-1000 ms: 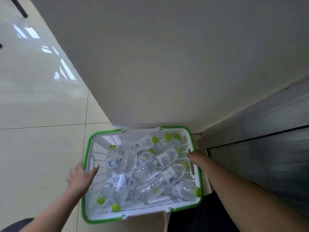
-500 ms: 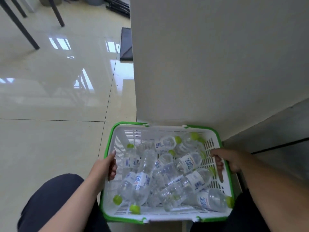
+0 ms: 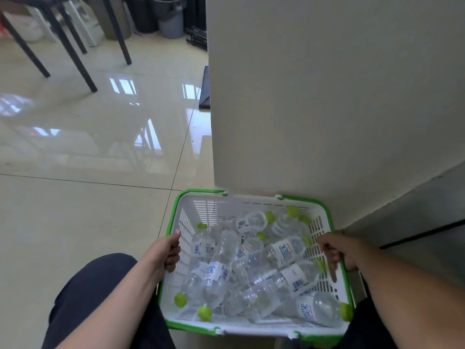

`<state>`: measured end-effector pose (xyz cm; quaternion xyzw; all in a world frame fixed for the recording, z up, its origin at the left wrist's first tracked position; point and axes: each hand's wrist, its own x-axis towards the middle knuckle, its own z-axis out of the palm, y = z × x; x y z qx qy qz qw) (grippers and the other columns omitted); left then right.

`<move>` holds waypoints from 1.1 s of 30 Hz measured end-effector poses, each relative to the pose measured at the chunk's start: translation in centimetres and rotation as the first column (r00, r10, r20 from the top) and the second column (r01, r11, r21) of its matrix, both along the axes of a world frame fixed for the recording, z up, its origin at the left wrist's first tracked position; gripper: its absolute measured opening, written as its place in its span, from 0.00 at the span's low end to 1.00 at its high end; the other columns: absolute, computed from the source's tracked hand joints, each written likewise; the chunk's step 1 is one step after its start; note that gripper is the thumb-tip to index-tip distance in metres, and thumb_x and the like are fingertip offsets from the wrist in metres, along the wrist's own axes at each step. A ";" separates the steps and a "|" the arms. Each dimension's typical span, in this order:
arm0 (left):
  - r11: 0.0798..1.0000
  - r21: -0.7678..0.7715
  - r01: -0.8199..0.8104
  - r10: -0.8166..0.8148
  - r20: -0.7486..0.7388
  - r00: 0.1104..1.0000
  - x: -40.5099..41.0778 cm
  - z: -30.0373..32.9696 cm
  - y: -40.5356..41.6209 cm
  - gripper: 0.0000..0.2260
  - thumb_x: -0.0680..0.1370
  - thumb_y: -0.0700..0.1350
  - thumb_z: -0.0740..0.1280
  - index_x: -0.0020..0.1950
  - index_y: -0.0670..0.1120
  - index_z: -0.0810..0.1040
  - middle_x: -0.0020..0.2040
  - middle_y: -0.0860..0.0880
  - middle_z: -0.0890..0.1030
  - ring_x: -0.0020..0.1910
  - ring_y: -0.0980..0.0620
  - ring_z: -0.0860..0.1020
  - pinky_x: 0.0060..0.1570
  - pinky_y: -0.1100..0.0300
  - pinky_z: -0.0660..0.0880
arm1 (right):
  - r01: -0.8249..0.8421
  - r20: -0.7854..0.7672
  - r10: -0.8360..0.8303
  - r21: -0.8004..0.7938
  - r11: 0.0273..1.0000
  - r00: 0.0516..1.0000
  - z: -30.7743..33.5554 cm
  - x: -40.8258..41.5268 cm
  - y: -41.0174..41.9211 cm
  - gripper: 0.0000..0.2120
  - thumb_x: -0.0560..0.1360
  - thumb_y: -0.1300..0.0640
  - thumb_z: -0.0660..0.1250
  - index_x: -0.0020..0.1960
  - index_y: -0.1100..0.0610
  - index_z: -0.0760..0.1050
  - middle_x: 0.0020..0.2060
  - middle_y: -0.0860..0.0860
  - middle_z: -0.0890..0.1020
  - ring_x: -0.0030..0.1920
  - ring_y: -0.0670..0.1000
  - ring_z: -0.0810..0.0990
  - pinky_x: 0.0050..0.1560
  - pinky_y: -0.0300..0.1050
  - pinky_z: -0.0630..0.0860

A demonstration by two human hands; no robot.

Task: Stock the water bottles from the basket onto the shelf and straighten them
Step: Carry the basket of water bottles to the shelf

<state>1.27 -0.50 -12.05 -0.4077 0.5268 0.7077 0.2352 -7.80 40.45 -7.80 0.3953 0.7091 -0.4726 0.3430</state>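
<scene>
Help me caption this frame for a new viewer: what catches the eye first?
A white basket with a green rim, heaped with clear water bottles lying every way. The left hand and right hand grip its two sides. It sits against a pale panel.

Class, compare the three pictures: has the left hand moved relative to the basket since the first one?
Yes. The left hand has come in from outside the basket to grip its left rim, thumb on top and fingers curled inside the wall.

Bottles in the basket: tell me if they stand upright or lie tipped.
Tipped. The water bottles lie on their sides, piled crosswise in the basket, green caps pointing different ways. None visibly stands upright.
</scene>
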 end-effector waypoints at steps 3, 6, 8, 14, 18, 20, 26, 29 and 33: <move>0.998 -0.055 -0.032 0.031 -0.023 0.999 0.9 0.9 0.5 0.20 0.81 0.53 0.58 0.32 0.50 0.58 0.21 0.53 0.57 0.17 0.57 0.54 0.21 0.69 0.50 | -0.080 -0.012 0.082 0.094 0.992 0.997 0.2 -0.9 -0.4 0.12 0.68 0.70 0.61 0.30 0.59 0.66 0.22 0.52 0.63 0.19 0.47 0.56 0.17 0.35 0.65; 0.995 -0.062 -0.080 0.077 -0.043 0.996 2.9 3.8 1.7 0.19 0.81 0.52 0.59 0.32 0.50 0.59 0.21 0.53 0.57 0.17 0.57 0.54 0.20 0.69 0.51 | -0.121 -0.018 0.124 0.121 0.985 0.992 1.7 -1.5 0.1 0.11 0.68 0.70 0.60 0.30 0.60 0.65 0.19 0.52 0.63 0.18 0.48 0.57 0.18 0.37 0.66; 0.990 -0.050 -0.135 0.133 -0.037 0.990 4.6 7.2 2.0 0.19 0.81 0.51 0.59 0.32 0.50 0.59 0.21 0.53 0.57 0.17 0.57 0.54 0.19 0.69 0.51 | -0.146 -0.039 0.151 0.095 0.985 0.988 3.8 -1.1 0.5 0.11 0.69 0.69 0.61 0.30 0.60 0.65 0.17 0.51 0.64 0.16 0.47 0.57 0.20 0.36 0.64; 0.982 -0.074 -0.175 0.177 0.021 0.984 7.9 22.6 1.4 0.20 0.81 0.52 0.58 0.30 0.49 0.59 0.19 0.53 0.57 0.15 0.58 0.53 0.19 0.72 0.50 | -0.235 -0.036 0.232 -0.159 0.959 0.972 18.2 -0.2 0.0 0.19 0.75 0.65 0.61 0.26 0.56 0.63 0.15 0.49 0.62 0.16 0.45 0.55 0.20 0.36 0.60; 0.966 -0.054 -0.254 0.256 0.035 0.966 10.4 37.6 1.4 0.25 0.81 0.52 0.59 0.25 0.48 0.59 0.18 0.53 0.55 0.14 0.58 0.53 0.22 0.73 0.51 | -0.228 -0.039 0.231 -0.390 0.892 0.972 33.1 0.7 0.7 0.22 0.77 0.67 0.59 0.25 0.57 0.65 0.18 0.50 0.61 0.17 0.46 0.57 0.21 0.37 0.61; 0.963 -0.069 -0.262 0.265 0.033 0.964 11.9 45.9 1.7 0.26 0.80 0.52 0.59 0.23 0.49 0.58 0.17 0.53 0.54 0.13 0.58 0.53 0.23 0.72 0.50 | -0.225 -0.039 0.237 -0.493 0.841 0.971 41.2 0.9 1.2 0.16 0.75 0.67 0.61 0.30 0.58 0.63 0.20 0.50 0.59 0.19 0.46 0.57 0.21 0.37 0.61; 0.907 0.001 -0.422 0.421 0.063 0.905 17.9 65.2 2.2 0.25 0.81 0.51 0.58 0.24 0.48 0.60 0.17 0.52 0.56 0.12 0.58 0.53 0.22 0.74 0.53 | -0.155 -0.043 0.196 -0.785 0.600 0.980 60.0 3.5 1.0 0.16 0.68 0.61 0.71 0.32 0.57 0.64 0.24 0.51 0.60 0.21 0.46 0.59 0.18 0.39 0.63; 0.853 0.045 -0.520 0.516 0.075 0.853 20.9 69.7 2.6 0.25 0.81 0.51 0.57 0.24 0.47 0.61 0.17 0.52 0.56 0.11 0.58 0.54 0.21 0.75 0.55 | -0.228 -0.037 0.291 -0.716 0.659 0.956 64.3 4.3 -0.4 0.17 0.71 0.62 0.65 0.32 0.54 0.59 0.22 0.49 0.56 0.18 0.44 0.54 0.15 0.35 0.57; 0.780 0.006 -0.626 0.623 0.089 0.777 26.2 71.7 4.2 0.25 0.81 0.52 0.56 0.24 0.47 0.59 0.16 0.53 0.56 0.11 0.59 0.53 0.19 0.76 0.55 | -0.420 -0.077 0.468 -0.583 0.695 0.880 66.3 4.9 -3.7 0.18 0.76 0.62 0.58 0.30 0.53 0.57 0.21 0.48 0.55 0.17 0.44 0.52 0.16 0.32 0.53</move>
